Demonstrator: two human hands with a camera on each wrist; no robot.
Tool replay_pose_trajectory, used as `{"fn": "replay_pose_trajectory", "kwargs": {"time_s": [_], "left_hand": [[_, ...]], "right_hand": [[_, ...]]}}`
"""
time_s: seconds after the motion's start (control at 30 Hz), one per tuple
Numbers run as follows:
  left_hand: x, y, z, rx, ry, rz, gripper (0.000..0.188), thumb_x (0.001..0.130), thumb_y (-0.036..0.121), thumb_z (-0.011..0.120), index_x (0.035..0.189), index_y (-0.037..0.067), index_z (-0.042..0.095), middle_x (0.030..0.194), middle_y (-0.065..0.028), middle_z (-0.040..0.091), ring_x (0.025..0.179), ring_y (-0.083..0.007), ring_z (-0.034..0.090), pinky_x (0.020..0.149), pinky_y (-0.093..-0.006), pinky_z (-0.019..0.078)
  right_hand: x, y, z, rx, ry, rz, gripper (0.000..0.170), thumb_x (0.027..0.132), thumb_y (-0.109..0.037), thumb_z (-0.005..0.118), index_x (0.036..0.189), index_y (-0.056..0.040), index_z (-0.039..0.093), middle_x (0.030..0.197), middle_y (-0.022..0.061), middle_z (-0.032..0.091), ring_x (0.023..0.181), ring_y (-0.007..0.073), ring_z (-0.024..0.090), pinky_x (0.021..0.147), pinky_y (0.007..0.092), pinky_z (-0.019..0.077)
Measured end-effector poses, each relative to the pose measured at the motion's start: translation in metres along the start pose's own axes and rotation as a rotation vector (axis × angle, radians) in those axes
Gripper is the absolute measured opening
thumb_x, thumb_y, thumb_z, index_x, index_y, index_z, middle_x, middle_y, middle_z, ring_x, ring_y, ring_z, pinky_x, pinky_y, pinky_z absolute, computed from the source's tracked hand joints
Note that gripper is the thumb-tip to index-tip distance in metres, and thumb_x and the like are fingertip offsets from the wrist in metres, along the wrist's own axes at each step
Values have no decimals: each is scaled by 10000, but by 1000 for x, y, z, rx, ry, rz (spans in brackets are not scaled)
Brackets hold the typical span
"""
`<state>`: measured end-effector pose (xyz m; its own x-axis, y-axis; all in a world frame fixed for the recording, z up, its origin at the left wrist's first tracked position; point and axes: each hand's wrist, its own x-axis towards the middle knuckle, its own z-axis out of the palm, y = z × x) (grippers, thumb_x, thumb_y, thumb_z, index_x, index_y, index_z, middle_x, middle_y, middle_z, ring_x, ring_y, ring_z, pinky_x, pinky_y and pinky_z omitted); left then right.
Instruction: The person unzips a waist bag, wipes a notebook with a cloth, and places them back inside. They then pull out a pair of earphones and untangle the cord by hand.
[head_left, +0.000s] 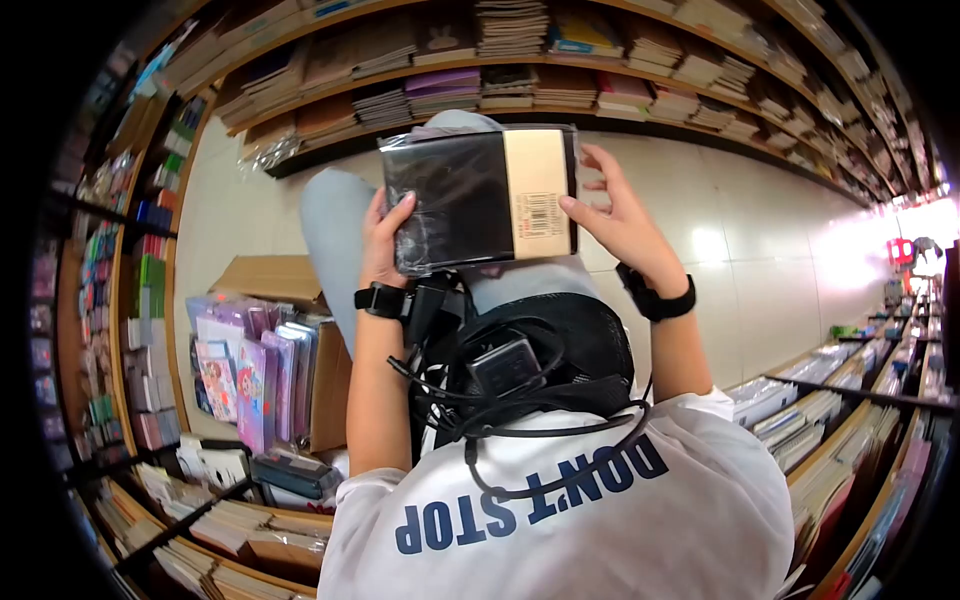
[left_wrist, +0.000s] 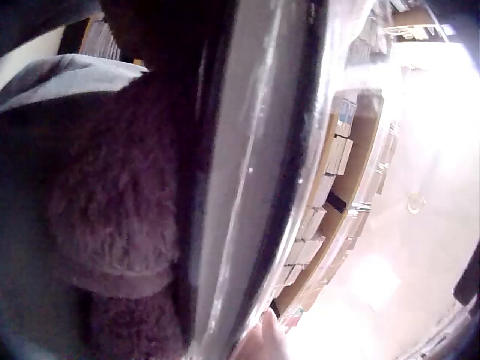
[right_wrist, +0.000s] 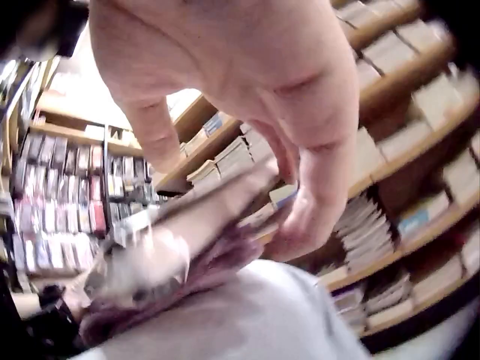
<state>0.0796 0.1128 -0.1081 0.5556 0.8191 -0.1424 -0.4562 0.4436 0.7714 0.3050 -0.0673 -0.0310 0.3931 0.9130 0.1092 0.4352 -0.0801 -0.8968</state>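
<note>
A black notebook in clear plastic wrap, with a cream paper band bearing a barcode, is held up over the person's lap. The left hand grips its left edge, thumb across the front and the other fingers hidden behind. At the right edge, the right hand has its thumb tip at the band, while its fingers spread loosely beyond the edge. In the right wrist view, those fingers are bent slightly around open space. A fuzzy purple thing lies under the notebook, near the lap.
An opened cardboard box with purple-covered packs stands on the floor at left. Shelves of stacked notebooks curve across the front. A black bag with looped cables lies against the person's front. More shelving flanks both sides.
</note>
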Motion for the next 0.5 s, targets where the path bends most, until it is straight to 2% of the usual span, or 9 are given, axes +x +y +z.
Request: {"fn": "replay_pose_trajectory", "kwargs": {"time_s": [0.03,0.07,0.17,0.23,0.3,0.37,0.43,0.47,0.5], "left_hand": [[1,-1,-1,1,-18,27,319,858,64,656,1161,21,567,1034,-85,654,858,-185,660,749,-305,542],[3,-1,-3,10,-28,61,319,859,62,653,1164,22,568,1043,-83,652,871,-185,656,762,-304,538],[-8,4,2,6,-57,199,362,886,90,634,1229,14,544,1145,-98,623,1003,-208,614,877,-329,498],[-7,6,-4,-23,-13,344,419,907,100,616,1301,9,504,1235,-110,585,1089,-228,576,954,-348,454],[-9,13,-7,251,183,576,509,941,154,598,1391,-3,421,1353,-123,509,1192,-240,507,1054,-368,368],[-17,30,15,129,273,610,617,916,163,644,1432,-15,356,1410,-136,446,1222,-247,480,1062,-378,363],[-32,44,53,488,304,1004,750,861,165,722,1461,-12,308,1451,-137,386,1247,-240,455,1060,-395,369],[-37,47,61,747,372,1229,769,807,73,749,1447,-9,330,1380,-181,469,1198,-284,520,1017,-416,414],[-35,42,50,913,283,1336,744,796,42,734,1431,-12,351,1333,-188,507,1174,-309,540,1002,-420,425]], "right_hand": [[-11,-19,-12,-126,16,-29,647,862,-267,694,1393,-74,381,1354,126,480,1147,252,523,942,333,444],[-23,-28,-21,29,-1,-86,489,867,-232,676,1302,-93,503,1255,81,574,1046,226,578,875,314,469],[-58,-68,-66,54,-581,-52,292,888,-129,638,1158,-23,609,1079,86,645,953,193,610,845,308,484],[-79,-77,-71,-65,-732,-85,184,899,-112,614,1046,-10,656,959,99,675,875,220,642,788,316,506],[-95,-66,-77,-182,-688,-96,210,846,-92,642,1044,-21,645,980,112,675,864,259,641,749,336,513],[-105,-62,-83,-329,-637,-79,227,817,-80,650,1039,-31,644,972,105,676,839,269,638,731,348,513],[-114,-49,-77,-303,-681,-69,210,770,-73,651,975,-31,648,919,104,674,798,283,635,699,360,505],[-118,-43,-71,-285,-713,-63,201,746,-69,651,943,-31,650,893,104,673,778,290,633,682,366,502],[-121,-39,-64,-339,-745,-17,175,730,-70,648,899,-23,644,857,110,667,760,300,628,669,371,494]]}}
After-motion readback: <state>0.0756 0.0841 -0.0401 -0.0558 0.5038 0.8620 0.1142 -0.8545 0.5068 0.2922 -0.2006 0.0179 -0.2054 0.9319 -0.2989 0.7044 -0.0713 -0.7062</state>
